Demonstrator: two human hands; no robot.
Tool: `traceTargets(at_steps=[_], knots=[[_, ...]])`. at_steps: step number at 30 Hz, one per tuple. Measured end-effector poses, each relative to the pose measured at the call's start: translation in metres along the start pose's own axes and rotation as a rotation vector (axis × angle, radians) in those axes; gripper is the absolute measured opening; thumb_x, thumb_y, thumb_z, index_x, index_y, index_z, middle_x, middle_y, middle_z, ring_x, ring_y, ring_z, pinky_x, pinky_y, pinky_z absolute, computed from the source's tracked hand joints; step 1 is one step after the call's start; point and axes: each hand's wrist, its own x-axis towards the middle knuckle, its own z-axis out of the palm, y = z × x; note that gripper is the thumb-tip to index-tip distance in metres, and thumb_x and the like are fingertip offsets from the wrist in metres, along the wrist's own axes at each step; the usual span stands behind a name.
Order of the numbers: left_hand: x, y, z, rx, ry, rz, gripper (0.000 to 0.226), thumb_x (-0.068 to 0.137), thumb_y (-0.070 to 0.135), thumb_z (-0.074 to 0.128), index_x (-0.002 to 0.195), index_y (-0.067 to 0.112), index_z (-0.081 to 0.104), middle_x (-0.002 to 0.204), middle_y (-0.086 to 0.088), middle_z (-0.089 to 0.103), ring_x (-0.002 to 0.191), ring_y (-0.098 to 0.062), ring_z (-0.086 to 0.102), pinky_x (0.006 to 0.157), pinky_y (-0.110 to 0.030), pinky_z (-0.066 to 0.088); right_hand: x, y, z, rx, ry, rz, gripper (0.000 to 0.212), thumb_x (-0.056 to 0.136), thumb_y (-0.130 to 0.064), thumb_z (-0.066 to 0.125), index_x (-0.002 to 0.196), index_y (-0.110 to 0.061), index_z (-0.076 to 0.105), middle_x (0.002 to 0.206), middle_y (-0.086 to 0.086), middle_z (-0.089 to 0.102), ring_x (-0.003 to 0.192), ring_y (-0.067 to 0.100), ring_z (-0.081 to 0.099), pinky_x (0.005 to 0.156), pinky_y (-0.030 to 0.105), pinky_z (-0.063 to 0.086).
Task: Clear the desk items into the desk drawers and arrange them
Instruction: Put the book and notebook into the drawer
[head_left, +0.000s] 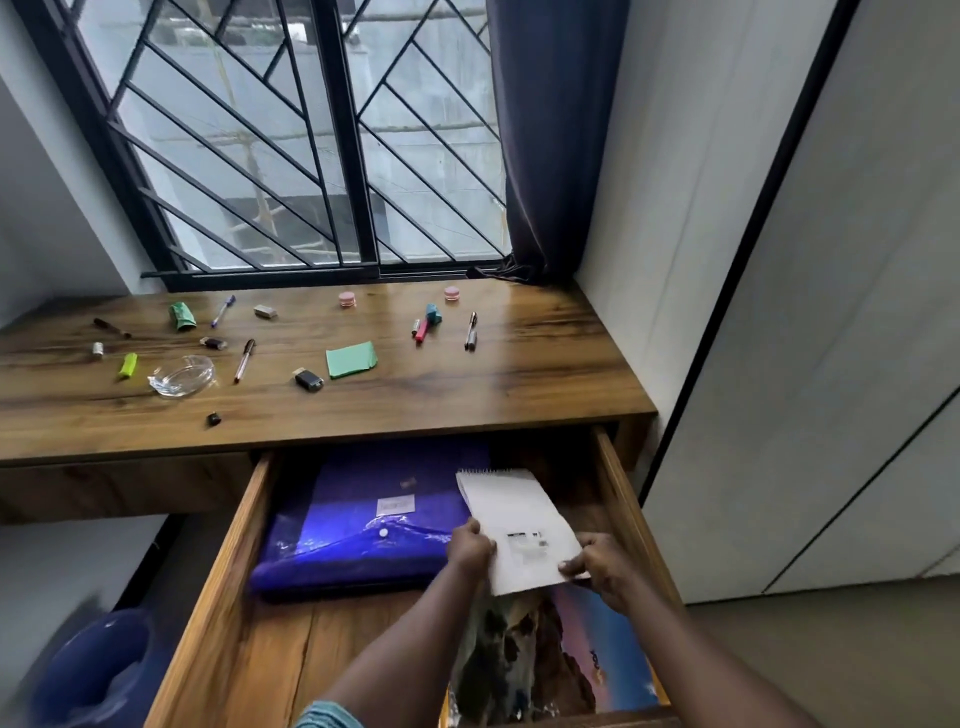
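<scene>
Wooden desk (545, 364) under the barred window, its drawer (249, 649) pulled wide open below me. I see my left hand (470, 545) and right hand (602, 566) both pinching a white spiral notepad (519, 525) over the drawer; left of them lies a blue folder (363, 519), a scenic booklet (571, 654) beneath.

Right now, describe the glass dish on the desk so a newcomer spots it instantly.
On the wooden desk under the window, look to the left half near the front edge. The glass dish sits between a lime-green marker and a pen; it alone is clear.
</scene>
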Motion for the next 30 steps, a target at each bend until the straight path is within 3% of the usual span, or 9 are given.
traceTargets(at_steps=[5, 7, 11, 14, 16, 19, 24, 26, 30], knots=[[-0.046, 0.022, 0.018, -0.012, -0.055, -0.062, 0.038, 0.086, -0.019, 0.044, 0.070, 0.013, 0.052, 0.084, -0.008, 0.061, 0.092, -0.023, 0.058, 0.067, -0.028, 0.050, 0.011, 0.013, -0.009, -0.074, 0.133, 0.065, 0.011, 0.080, 0.010, 0.065, 0.091, 0.010, 0.061, 0.086, 0.015, 0.064, 0.077, 0.026, 0.061, 0.064, 0.028, 0.049], [-0.044, 0.023, 0.022, 0.025, -0.065, -0.090, 0.037, 0.089, -0.017, 0.044, 0.069, 0.013, 0.051, 0.089, -0.008, 0.059, 0.091, -0.022, 0.055, 0.072, -0.027, 0.048, 0.015, 0.014, -0.012, -0.071, 0.194, 0.086, 0.008, 0.080, 0.009, 0.066, 0.079, 0.005, 0.059, 0.081, 0.013, 0.062, 0.072, 0.023, 0.058, 0.059, 0.026, 0.045], [-0.028, 0.024, 0.027, 0.127, -0.082, -0.099, 0.019, 0.089, -0.008, 0.049, 0.077, 0.006, 0.053, 0.099, -0.012, 0.059, 0.093, -0.021, 0.055, 0.082, -0.029, 0.046, 0.025, 0.009, -0.013, 0.029, 0.291, 0.017, 0.023, 0.076, 0.010, 0.067, 0.098, 0.007, 0.062, 0.093, 0.018, 0.067, 0.080, 0.028, 0.063, 0.063, 0.028, 0.048], [-0.024, 0.030, 0.032, 0.174, -0.130, -0.103, 0.006, 0.081, -0.002, 0.053, 0.080, 0.003, 0.057, 0.100, -0.019, 0.061, 0.090, -0.023, 0.054, 0.074, -0.036, 0.050, 0.018, -0.006, -0.010, 0.087, 0.388, -0.126, 0.026, 0.076, 0.006, 0.066, 0.100, -0.002, 0.062, 0.094, 0.016, 0.067, 0.081, 0.030, 0.063, 0.063, 0.029, 0.050], [-0.029, 0.039, 0.035, 0.146, -0.186, -0.096, 0.014, 0.084, 0.002, 0.054, 0.095, -0.003, 0.061, 0.101, -0.016, 0.058, 0.092, -0.022, 0.053, 0.068, -0.031, 0.045, 0.010, -0.019, -0.007, 0.059, 0.440, -0.230, 0.029, 0.077, 0.002, 0.065, 0.104, -0.006, 0.061, 0.094, 0.014, 0.065, 0.081, 0.029, 0.063, 0.062, 0.030, 0.049], [-0.032, 0.049, 0.044, 0.169, -0.177, -0.091, 0.034, 0.094, 0.011, 0.053, 0.122, -0.007, 0.057, 0.120, -0.015, 0.061, 0.109, -0.027, 0.059, 0.091, -0.035, 0.049, -0.003, -0.031, 0.000, -0.041, 0.500, -0.368, 0.026, 0.080, 0.000, 0.063, 0.105, -0.005, 0.063, 0.092, 0.008, 0.063, 0.079, 0.023, 0.058, 0.058, 0.023, 0.044], [-0.056, 0.069, 0.046, 0.465, -0.039, 0.004, 0.053, 0.097, 0.042, 0.044, 0.123, -0.001, 0.061, 0.127, -0.019, 0.060, 0.121, -0.033, 0.055, 0.093, -0.031, 0.045, -0.020, -0.025, 0.008, -0.178, 0.614, -0.628, 0.021, 0.082, -0.007, 0.058, 0.101, -0.006, 0.065, 0.090, 0.003, 0.061, 0.083, 0.022, 0.059, 0.067, 0.025, 0.042], [-0.063, 0.073, 0.046, 0.297, -0.074, 0.004, 0.062, 0.094, 0.053, 0.043, 0.117, -0.001, 0.064, 0.121, -0.021, 0.064, 0.115, -0.035, 0.059, 0.090, -0.036, 0.048, -0.023, -0.019, 0.009, -0.363, 0.619, -0.834, 0.018, 0.077, -0.011, 0.054, 0.090, -0.008, 0.066, 0.085, 0.003, 0.063, 0.077, 0.021, 0.060, 0.064, 0.025, 0.045], [-0.061, 0.068, 0.051, -0.495, -0.277, -0.237, 0.077, 0.081, 0.071, 0.048, 0.112, 0.002, 0.061, 0.107, -0.023, 0.066, 0.085, -0.035, 0.067, 0.073, -0.043, 0.057, -0.027, -0.004, 0.006, -0.941, 0.608, -1.251, 0.021, 0.079, -0.010, 0.048, 0.085, -0.006, 0.068, 0.079, 0.007, 0.065, 0.070, 0.022, 0.061, 0.064, 0.028, 0.051]])
